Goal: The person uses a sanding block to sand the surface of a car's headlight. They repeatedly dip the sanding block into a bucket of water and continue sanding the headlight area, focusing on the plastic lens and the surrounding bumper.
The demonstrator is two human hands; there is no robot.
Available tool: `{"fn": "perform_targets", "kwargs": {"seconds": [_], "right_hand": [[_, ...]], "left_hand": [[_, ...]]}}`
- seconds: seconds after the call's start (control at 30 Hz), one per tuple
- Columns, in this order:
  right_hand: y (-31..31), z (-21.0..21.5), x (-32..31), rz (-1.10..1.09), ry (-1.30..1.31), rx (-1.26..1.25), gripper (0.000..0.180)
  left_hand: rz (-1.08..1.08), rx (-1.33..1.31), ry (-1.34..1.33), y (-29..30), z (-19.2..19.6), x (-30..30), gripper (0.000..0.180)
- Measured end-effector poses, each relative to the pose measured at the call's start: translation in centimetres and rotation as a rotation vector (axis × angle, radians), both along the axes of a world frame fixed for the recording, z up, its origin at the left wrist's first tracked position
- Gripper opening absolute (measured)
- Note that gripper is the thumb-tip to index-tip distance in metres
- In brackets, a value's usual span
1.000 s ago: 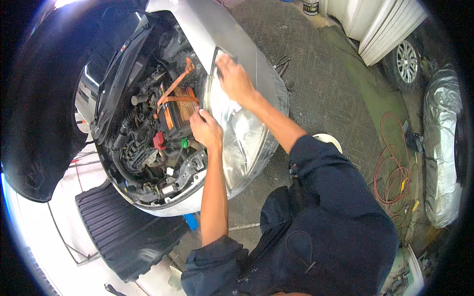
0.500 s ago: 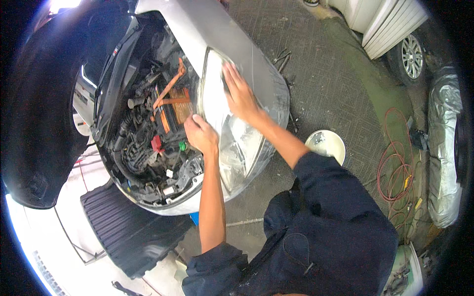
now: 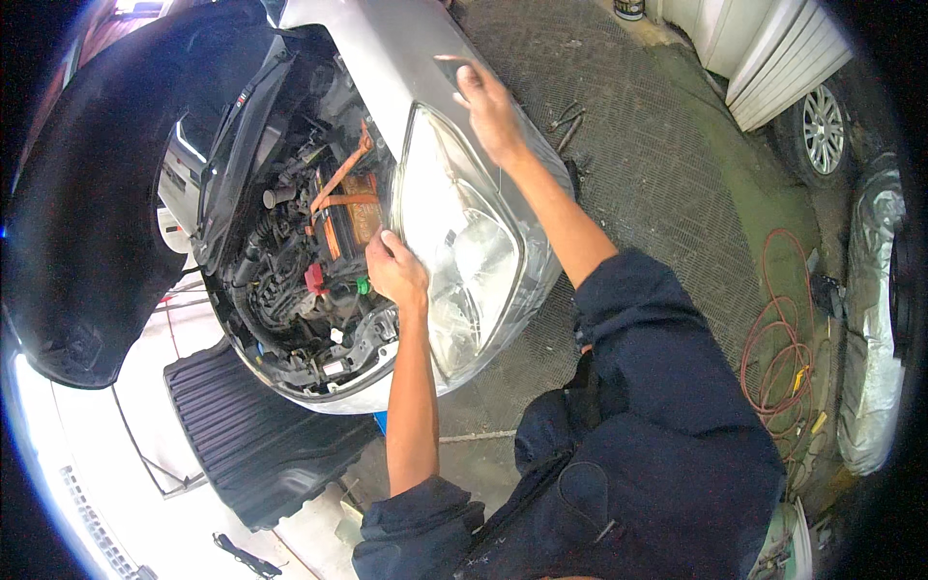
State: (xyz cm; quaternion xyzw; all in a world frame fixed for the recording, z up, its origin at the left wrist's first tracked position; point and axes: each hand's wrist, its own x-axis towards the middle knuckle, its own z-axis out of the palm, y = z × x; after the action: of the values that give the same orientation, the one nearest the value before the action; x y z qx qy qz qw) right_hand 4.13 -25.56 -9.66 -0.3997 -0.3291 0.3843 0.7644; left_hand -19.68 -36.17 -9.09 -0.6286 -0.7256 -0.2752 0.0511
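right hand [image 3: 494, 114] has moved off the headlight [image 3: 476, 246].

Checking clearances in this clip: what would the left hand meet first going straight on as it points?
Most likely the black box-shaped battery with an orange label, just beyond the left hand, though depth is unclear.

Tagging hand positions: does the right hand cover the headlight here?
No, the right hand is over the silver bodywork, outside the outline of the headlight.
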Motion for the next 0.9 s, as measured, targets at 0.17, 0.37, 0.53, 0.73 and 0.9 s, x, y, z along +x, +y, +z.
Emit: {"fn": "perform_targets", "kwargs": {"seconds": [0.17, 0.37, 0.53, 0.73, 0.9], "right_hand": [[-3.1, -1.5, 1.2, -0.001, -0.127, -0.047, 0.046], [-7.8, -5.9, 1.4, 0.112, -0.181, -0.211, 0.049], [-12.6, -1.8, 7.2, 0.239, -0.278, -0.347, 0.048], [-11.2, -1.9, 9.2, 0.406, 0.247, -0.213, 0.037], [-7.5, -1.8, 7.0, 0.731, 0.145, -0.162, 0.053]], "left_hand": [[0.004, 0.042, 0.025, -0.4, 0.0, -0.2, 0.044], [0.014, -0.024, 0.033, -0.2, 0.3, 0.3, 0.045], [0.060, -0.029, -0.004, -0.6, 0.1, -0.1, 0.048], [0.056, -0.019, 0.006, -0.3, 0.1, 0.1, 0.045], [0.051, -0.008, 0.017, -0.4, 0.2, -0.3, 0.042]]}}
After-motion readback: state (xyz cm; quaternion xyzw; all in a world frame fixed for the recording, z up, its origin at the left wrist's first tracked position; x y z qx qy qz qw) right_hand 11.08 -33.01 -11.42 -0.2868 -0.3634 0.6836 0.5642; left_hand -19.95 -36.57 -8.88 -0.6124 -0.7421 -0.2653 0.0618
